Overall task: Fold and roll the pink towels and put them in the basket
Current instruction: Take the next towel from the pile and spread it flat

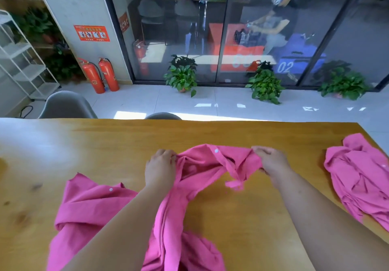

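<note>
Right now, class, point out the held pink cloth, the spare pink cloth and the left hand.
held pink cloth (202, 163): head view, bunched middle.
spare pink cloth (362, 178): head view, crumpled middle.
left hand (161, 169): head view, back of hand.

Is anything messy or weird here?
Yes. The pink cloth gripped by the left hand and right hand is twisted, not flat, and has white buttons like a shirt. Another pink heap lies crumpled by the table's right edge.

A yellow-brown wooden table (210, 133) stands before a dark-framed glass wall (168, 28), with a grey plastic chair (67, 104) at its far edge. On the pale tiled floor (231, 100), patched with sunlight, sit leafy green potted plants (182, 77) and two red fire extinguishers (93, 79) beside a grey concrete pillar (80, 7). A white metal rack (27, 74) stands far left.
</note>
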